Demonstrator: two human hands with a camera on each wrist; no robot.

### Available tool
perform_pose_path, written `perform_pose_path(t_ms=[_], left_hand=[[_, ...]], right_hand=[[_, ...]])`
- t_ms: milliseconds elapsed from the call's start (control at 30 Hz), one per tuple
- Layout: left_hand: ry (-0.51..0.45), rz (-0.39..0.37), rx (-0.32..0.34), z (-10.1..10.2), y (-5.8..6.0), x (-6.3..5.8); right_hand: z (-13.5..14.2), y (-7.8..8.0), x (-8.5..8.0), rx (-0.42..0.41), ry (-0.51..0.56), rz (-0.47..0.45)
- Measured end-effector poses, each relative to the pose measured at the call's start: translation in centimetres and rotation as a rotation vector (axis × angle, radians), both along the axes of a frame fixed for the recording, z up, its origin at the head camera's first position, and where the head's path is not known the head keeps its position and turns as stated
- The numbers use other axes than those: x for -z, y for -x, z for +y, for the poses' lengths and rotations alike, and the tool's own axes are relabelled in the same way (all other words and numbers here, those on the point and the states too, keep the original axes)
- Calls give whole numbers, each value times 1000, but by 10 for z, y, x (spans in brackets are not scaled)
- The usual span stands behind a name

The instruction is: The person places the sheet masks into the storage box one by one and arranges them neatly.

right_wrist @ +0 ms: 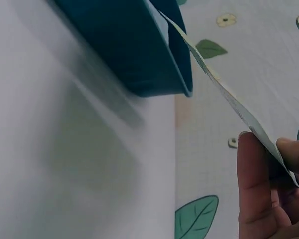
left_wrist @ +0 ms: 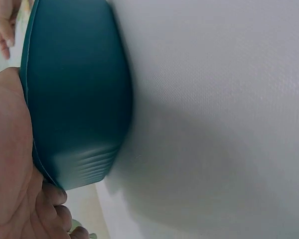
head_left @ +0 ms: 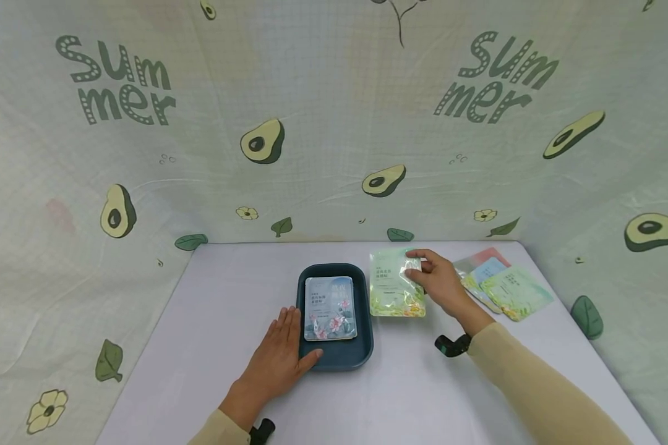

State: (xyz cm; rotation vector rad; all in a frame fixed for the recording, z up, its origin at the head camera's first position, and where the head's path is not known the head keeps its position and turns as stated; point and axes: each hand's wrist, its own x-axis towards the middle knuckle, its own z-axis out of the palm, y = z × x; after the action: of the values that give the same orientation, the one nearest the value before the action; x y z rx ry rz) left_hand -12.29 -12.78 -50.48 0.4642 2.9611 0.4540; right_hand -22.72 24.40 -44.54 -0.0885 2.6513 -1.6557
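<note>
A dark blue tray (head_left: 342,360) stands on the white table with a blue flower-print packet (head_left: 328,308) lying in it. My left hand (head_left: 275,355) rests along the tray's left rim, its fingers straight and thumb over the front edge. In the left wrist view the palm touches the rim of the tray (left_wrist: 77,84). Just right of the tray, my right hand (head_left: 442,281) pinches a flat green packet (head_left: 391,285) by its right edge, thumb in front. The right wrist view shows this packet (right_wrist: 231,102) edge-on, raised above the table.
Several flat packets overlap at the table's right, with a green one (head_left: 516,292) in front, a blue one (head_left: 487,269) and a pink one (head_left: 488,254) behind. A printed cloth (head_left: 323,80) hangs along the table's back and sides.
</note>
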Motion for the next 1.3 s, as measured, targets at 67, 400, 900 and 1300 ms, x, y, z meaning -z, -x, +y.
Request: perform_pose_path(t_ms=[67, 400, 900, 1300], left_hand=[[-6, 6, 1, -1, 0, 0], [8, 17, 1, 0, 0, 1], [18, 28, 5, -1, -1, -1], [6, 28, 9, 0, -3, -4]], right_hand=[[-7, 0, -3, -6, 28, -8], [-54, 2, -3, -46, 122, -77], [-129, -1, 19, -95, 93, -83], [-142, -1, 27, -122, -44, -66]])
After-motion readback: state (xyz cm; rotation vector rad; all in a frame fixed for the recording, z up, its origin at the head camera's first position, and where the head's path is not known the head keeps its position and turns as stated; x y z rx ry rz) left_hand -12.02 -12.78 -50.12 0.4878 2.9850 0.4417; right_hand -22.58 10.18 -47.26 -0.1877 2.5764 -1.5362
